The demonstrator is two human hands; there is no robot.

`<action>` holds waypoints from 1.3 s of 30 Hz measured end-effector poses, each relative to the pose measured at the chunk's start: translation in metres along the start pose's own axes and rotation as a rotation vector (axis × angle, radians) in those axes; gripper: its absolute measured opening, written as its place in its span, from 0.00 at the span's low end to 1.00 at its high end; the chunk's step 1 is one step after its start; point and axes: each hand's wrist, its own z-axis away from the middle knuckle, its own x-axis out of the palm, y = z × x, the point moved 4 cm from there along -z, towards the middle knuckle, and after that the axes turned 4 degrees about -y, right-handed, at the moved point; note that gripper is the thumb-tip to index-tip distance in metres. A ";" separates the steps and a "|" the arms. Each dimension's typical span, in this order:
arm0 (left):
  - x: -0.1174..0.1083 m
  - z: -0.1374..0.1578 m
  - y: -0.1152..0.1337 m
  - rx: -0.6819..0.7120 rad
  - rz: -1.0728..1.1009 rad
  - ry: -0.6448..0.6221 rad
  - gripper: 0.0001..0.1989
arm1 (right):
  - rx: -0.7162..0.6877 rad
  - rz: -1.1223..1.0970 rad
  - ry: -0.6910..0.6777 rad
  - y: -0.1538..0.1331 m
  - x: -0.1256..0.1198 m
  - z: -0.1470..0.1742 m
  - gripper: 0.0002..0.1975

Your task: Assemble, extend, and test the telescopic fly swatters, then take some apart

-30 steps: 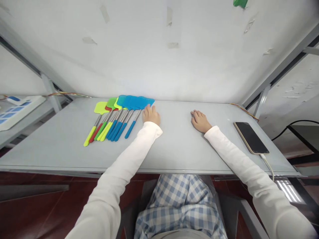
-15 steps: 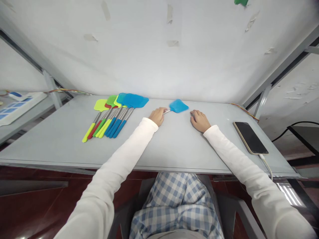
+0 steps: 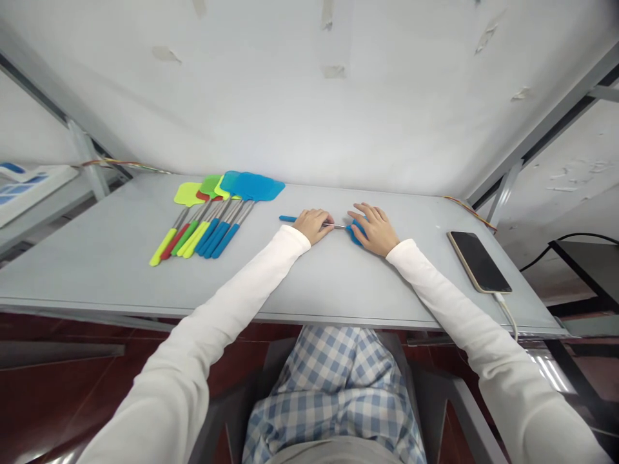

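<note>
A blue fly swatter (image 3: 288,219) lies sideways on the grey table in front of me, its handle to the left and its head to the right. My left hand (image 3: 313,225) is closed around its metal shaft, thumb and fingers together. Spread over the blue head is my right hand (image 3: 376,231), fingers apart, covering most of it. Left of my hands rests a fanned row of fly swatters (image 3: 227,212) in yellow, red, green and blue, heads toward the wall.
A phone (image 3: 478,261) with a white cable (image 3: 507,312) lies at the table's right end. Thin coloured wires (image 3: 469,212) run near the back right corner. A white wall stands behind the table (image 3: 338,283). At far left is a white and blue object (image 3: 31,183).
The swatter now lies level sideways, with its blue handle showing left of my left hand. My right hand has moved left onto the head. The view has shifted slightly.
</note>
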 end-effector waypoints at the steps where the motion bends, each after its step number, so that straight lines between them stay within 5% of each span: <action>1: 0.000 0.000 0.003 0.008 0.025 0.004 0.11 | -0.031 0.025 -0.010 -0.004 0.000 0.000 0.21; 8: 0.002 0.006 0.019 -0.016 0.220 0.034 0.17 | -0.007 0.116 -0.034 -0.006 -0.006 -0.003 0.18; 15: 0.001 0.008 0.021 0.142 0.085 0.177 0.15 | 0.057 0.157 -0.036 -0.009 -0.010 -0.003 0.16; 22: -0.004 0.010 0.026 0.142 -0.031 0.279 0.16 | 0.052 0.182 0.039 -0.011 -0.008 -0.001 0.18; 39: -0.004 0.001 0.029 0.170 -0.270 0.142 0.21 | 0.149 0.170 0.030 0.007 -0.016 -0.007 0.15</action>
